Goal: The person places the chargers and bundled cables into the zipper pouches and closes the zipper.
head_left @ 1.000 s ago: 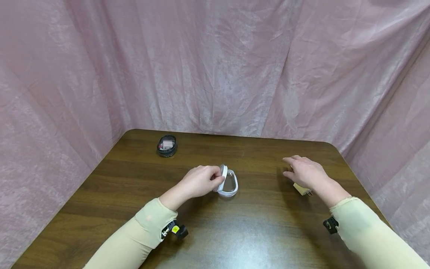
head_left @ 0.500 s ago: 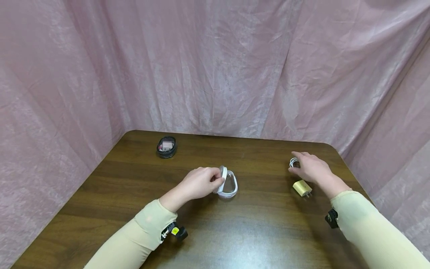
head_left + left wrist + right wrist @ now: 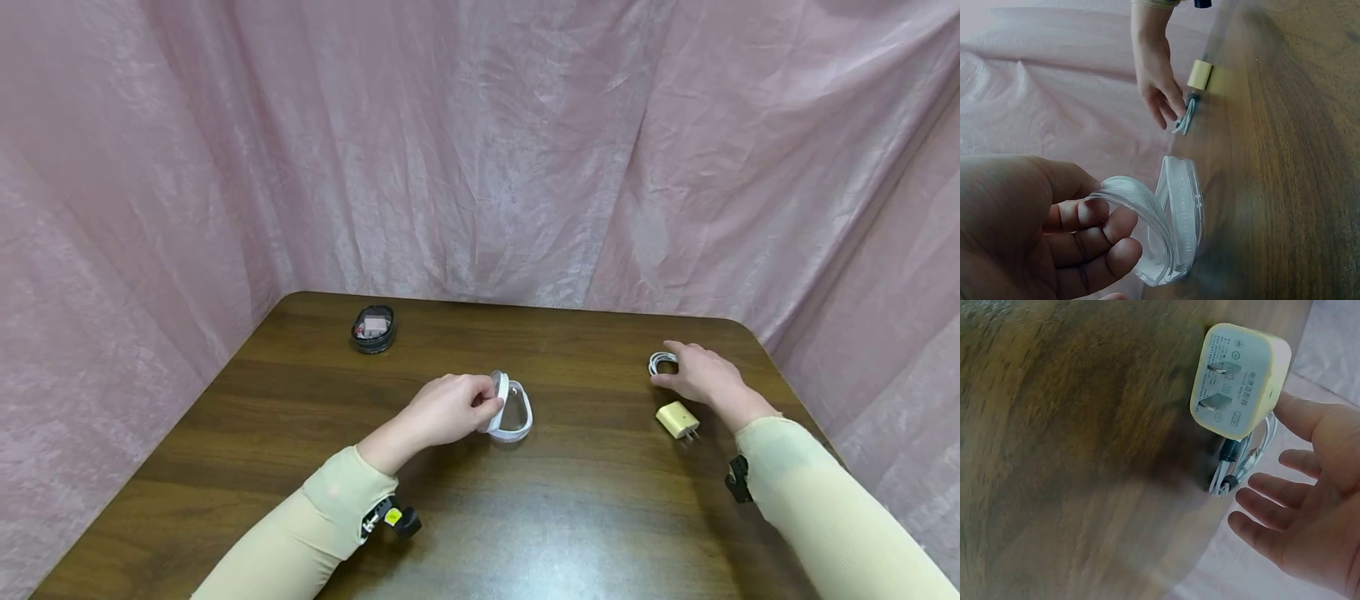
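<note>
My left hand [image 3: 446, 408] pinches the raised lid of a small clear plastic case [image 3: 512, 434] with a white rim. The case stands open on the table, and its inside is partly visible. At the right, my right hand [image 3: 701, 375] reaches beside a coiled white cable [image 3: 657, 359], fingers spread and apart. In the right wrist view the cable [image 3: 1254, 456] has black ties, and no finger is closed round it. A yellow charger plug [image 3: 677, 420] with metal prongs lies just nearer than the cable.
Toward the back left of the wooden table [image 3: 300, 400] is a black-rimmed clear case [image 3: 373, 330] with a pale block inside. A pink curtain [image 3: 480, 150] hangs behind the table's far edge.
My right hand has moved right and slightly back, off the charger plug to the coiled cable, uncovering both. The left hand keeps its hold on the case lid.
</note>
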The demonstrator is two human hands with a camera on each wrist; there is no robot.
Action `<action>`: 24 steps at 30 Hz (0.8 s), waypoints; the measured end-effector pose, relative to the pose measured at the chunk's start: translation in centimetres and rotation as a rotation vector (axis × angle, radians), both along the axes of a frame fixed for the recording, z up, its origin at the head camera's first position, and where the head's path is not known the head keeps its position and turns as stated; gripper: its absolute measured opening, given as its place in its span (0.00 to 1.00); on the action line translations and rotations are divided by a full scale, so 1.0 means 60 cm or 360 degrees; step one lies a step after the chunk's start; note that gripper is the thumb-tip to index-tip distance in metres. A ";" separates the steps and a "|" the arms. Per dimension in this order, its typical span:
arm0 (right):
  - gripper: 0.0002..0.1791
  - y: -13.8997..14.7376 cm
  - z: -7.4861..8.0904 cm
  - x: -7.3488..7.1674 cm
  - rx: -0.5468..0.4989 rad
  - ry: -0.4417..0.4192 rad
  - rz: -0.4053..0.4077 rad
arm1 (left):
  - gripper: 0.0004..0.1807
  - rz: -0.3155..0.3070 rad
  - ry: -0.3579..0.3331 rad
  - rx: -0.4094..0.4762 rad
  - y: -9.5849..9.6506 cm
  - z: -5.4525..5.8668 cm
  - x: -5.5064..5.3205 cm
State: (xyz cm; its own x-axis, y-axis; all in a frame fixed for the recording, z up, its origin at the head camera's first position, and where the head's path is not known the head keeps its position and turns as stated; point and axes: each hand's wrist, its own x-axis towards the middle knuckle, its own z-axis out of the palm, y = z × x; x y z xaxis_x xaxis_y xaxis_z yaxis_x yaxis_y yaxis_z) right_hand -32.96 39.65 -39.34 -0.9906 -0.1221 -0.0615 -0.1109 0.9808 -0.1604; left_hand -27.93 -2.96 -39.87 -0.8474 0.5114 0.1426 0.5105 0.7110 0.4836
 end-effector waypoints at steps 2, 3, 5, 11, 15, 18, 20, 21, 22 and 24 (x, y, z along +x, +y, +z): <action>0.47 0.002 -0.001 -0.002 -0.0005 -0.0011 0.0006 | 0.16 0.0000 0.0013 0.0000 0.000 -0.001 -0.001; 0.46 0.003 -0.001 -0.003 -0.0007 -0.0017 0.0011 | 0.16 0.0000 0.0015 0.0001 0.001 -0.001 -0.001; 0.46 0.007 -0.003 -0.005 -0.0010 -0.0024 0.0021 | 0.16 0.0001 0.0016 0.0001 0.001 -0.002 -0.002; 0.44 0.021 -0.005 -0.007 -0.0038 -0.0057 0.0011 | 0.17 0.0001 0.0016 0.0001 0.003 -0.002 -0.002; 0.43 0.029 -0.009 -0.011 -0.0054 -0.0074 -0.0006 | 0.16 -0.0003 -0.0004 0.0009 0.005 0.000 -0.002; 0.43 0.031 -0.011 -0.015 -0.0043 -0.0089 -0.0027 | 0.16 -0.0008 -0.0013 0.0013 0.005 0.001 -0.003; 0.43 0.030 -0.009 -0.015 -0.0024 -0.0101 -0.0044 | 0.16 -0.0012 -0.0009 0.0015 0.005 0.002 -0.004; 0.43 0.029 -0.007 -0.015 -0.0015 -0.0106 -0.0047 | 0.16 -0.0013 -0.0008 0.0016 0.005 0.001 -0.005; 0.43 0.027 -0.005 -0.014 -0.0009 -0.0109 -0.0052 | 0.16 -0.0013 -0.0008 0.0015 0.005 0.001 -0.005; 0.44 0.025 -0.003 -0.014 0.0007 -0.0113 -0.0056 | 0.16 -0.0012 -0.0010 0.0012 0.005 0.002 -0.005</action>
State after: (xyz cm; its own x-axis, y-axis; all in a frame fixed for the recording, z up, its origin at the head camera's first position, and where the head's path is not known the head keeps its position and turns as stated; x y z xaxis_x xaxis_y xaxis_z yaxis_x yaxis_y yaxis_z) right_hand -33.79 41.12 -39.52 -0.9874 -0.0868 -0.1324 -0.0648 0.9846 -0.1626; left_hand -28.21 -2.65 -39.77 -0.8443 0.5170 0.1409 0.5128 0.7035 0.4921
